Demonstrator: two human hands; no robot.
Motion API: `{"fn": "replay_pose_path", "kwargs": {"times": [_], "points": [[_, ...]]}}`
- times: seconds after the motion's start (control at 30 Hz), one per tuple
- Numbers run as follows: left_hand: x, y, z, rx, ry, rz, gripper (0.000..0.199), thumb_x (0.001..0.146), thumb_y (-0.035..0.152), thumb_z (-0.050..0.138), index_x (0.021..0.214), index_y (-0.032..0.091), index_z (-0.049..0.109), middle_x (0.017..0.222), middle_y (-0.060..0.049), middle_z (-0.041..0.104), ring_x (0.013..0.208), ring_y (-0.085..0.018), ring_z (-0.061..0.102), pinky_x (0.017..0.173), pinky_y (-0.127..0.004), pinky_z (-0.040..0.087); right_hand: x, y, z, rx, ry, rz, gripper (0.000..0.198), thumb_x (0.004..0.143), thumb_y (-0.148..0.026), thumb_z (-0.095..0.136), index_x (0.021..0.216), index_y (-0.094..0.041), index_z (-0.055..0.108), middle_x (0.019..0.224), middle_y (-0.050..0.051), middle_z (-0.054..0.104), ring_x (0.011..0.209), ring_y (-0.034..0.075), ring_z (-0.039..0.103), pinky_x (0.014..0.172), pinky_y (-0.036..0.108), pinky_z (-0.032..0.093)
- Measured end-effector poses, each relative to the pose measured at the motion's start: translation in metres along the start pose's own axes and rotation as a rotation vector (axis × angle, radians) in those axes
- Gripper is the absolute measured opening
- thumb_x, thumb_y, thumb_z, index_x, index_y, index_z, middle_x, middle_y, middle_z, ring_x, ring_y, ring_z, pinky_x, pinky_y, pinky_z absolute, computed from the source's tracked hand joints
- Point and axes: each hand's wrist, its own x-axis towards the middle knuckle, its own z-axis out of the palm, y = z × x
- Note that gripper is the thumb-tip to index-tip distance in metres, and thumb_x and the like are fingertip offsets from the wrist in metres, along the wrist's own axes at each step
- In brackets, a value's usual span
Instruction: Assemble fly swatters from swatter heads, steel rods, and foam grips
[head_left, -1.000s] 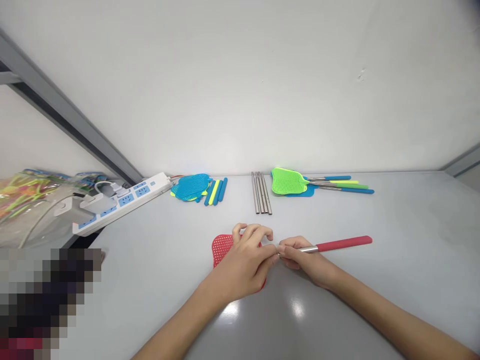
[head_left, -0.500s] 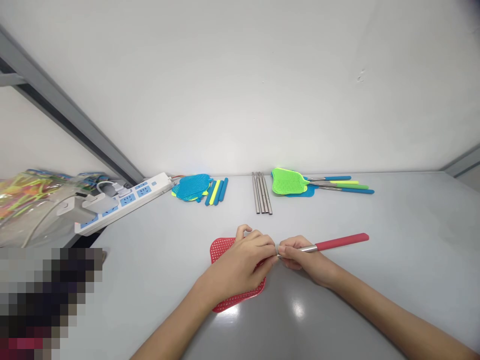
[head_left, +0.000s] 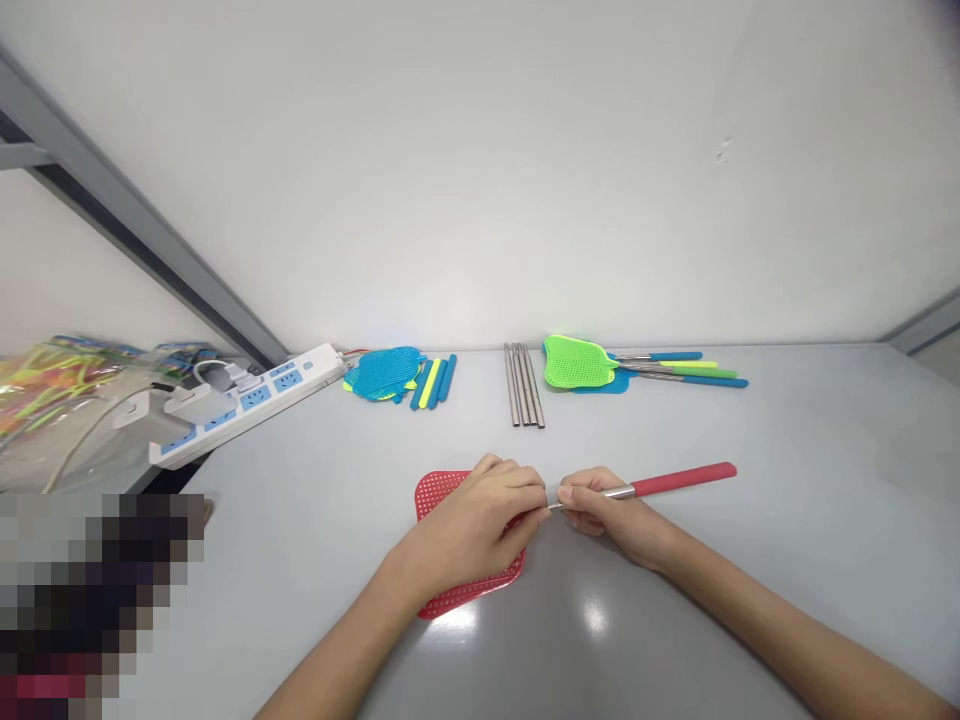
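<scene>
Your left hand (head_left: 484,518) and right hand (head_left: 619,518) are bare, and your slim forearms (head_left: 757,592) are uncovered too.

On the table (head_left: 675,620), a swatter head (head_left: 439,488) is being partly covered by the left hand (head_left: 484,515); rightward, a handle (head_left: 685,479) is being held by the right hand (head_left: 604,510). Behind, left to right, a row is being formed by power strip (head_left: 307,377), stacked heads (head_left: 386,373), grips (head_left: 430,384), rods (head_left: 524,385) and swatters (head_left: 581,363).

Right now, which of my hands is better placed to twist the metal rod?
Probably your right hand: it grips the metal rod between the red handle and your left hand, which covers part of the red mesh head.
</scene>
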Motion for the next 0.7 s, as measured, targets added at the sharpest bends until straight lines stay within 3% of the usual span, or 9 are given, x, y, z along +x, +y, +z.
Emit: {"fn": "replay_pose_path", "kwargs": {"times": [0.7], "points": [[0.0011, -0.0029, -0.0077, 0.026, -0.027, -0.001, 0.022, 0.084, 0.015, 0.032, 0.067, 0.018, 0.045, 0.068, 0.002, 0.048, 0.069, -0.011, 0.043, 0.076, -0.028, 0.031, -0.0009, -0.0059, -0.0038, -0.033, 0.027, -0.021, 0.031, 0.076, -0.028, 0.046, 0.048, -0.016, 0.041, 0.044, -0.006, 0.027, 0.042, 0.007, 0.022, 0.044, 0.025, 0.013]]}}
